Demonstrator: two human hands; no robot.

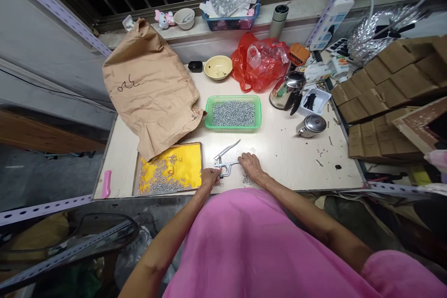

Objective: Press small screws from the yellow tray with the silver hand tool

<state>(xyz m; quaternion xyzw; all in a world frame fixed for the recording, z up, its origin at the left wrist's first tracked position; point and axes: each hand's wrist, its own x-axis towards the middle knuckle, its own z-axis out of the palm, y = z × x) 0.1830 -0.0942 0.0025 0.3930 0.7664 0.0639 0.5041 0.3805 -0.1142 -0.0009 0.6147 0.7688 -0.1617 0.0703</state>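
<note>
Head view: the left hand [210,178] pinches the tool [226,164] near the tabletop's [293,163] front edge; the right hand [252,167] touches its handle, closure unclear. A forearm bump could spill pins [159,179] from the tray [201,163]. The bag [153,98] perhaps reads "320", inverted.

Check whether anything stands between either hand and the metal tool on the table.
Nothing visible does. The left hand is already at the near end of the metal tool, and the right hand is at the tip of its lower arm.
</note>
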